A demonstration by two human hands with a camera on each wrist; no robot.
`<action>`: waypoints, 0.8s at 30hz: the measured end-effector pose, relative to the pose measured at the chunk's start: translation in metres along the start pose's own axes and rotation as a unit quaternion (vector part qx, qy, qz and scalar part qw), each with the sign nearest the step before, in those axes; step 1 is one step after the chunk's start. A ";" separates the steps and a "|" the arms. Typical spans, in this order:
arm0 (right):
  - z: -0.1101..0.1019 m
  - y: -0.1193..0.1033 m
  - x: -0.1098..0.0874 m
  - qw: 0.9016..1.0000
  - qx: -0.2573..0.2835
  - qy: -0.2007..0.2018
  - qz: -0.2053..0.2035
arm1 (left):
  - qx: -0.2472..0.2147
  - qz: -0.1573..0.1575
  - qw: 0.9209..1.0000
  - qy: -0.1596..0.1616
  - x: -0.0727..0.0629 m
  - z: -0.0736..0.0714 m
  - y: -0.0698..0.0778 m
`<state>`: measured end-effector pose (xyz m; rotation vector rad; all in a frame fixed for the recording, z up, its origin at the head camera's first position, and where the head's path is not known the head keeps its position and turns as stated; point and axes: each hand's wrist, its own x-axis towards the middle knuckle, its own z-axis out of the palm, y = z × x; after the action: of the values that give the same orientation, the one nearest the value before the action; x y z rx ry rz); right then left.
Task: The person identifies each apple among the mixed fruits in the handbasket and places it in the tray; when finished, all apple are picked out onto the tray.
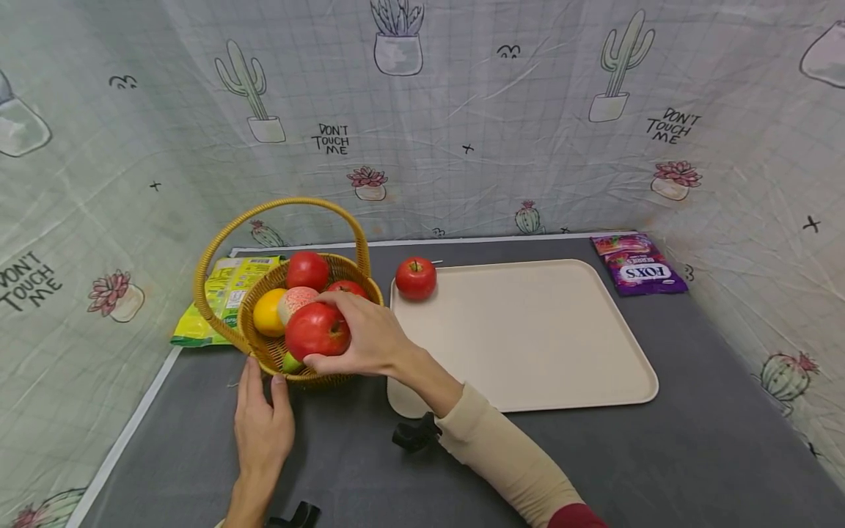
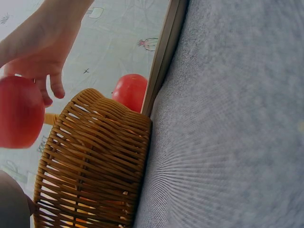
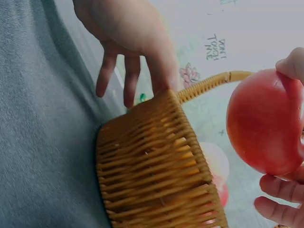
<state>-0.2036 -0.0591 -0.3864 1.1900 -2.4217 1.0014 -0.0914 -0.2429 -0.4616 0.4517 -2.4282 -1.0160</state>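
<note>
My right hand (image 1: 370, 334) grips a large red apple (image 1: 318, 330) above the front of the wicker basket (image 1: 376, 287). In the right wrist view the apple (image 3: 266, 123) is clear of the basket rim, with fingertips around it. My left hand (image 1: 264, 425) rests against the basket's near left side, fingers extended; the right wrist view shows this hand (image 3: 137, 33) at the wicker wall. Inside the basket lie a red fruit (image 1: 307, 270), an orange (image 1: 268, 314), a pale pinkish round fruit (image 1: 296, 299), another red fruit (image 1: 348, 287) and something green (image 1: 291, 363), partly hidden.
A beige tray (image 1: 521, 337) lies right of the basket, with a red apple (image 1: 416, 279) on its far left corner. A yellow-green packet (image 1: 227, 293) is behind the basket. A purple Fox's packet (image 1: 639, 264) lies at the back right. A patterned cloth hangs behind the table.
</note>
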 end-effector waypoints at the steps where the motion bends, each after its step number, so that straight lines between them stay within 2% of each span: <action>1: -0.002 0.001 0.000 1.000 0.006 0.001 0.002 | -0.001 0.000 1.000 0.001 0.000 0.000 0.000; 9: -0.013 0.010 0.000 0.998 0.060 -0.002 0.028 | -0.003 0.000 1.000 -0.001 0.000 0.000 0.000; 19: -0.020 0.024 -0.005 0.996 0.072 -0.004 0.050 | -0.002 0.000 1.000 -0.002 0.000 0.000 0.000; 24: -0.027 0.034 -0.004 0.996 0.069 0.016 0.060 | -0.009 0.004 1.000 -0.002 -0.001 -0.001 0.000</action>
<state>-0.2293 -0.0238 -0.3852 1.0711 -2.4587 1.2325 -0.0905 -0.2431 -0.4613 0.4344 -2.4206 -1.0355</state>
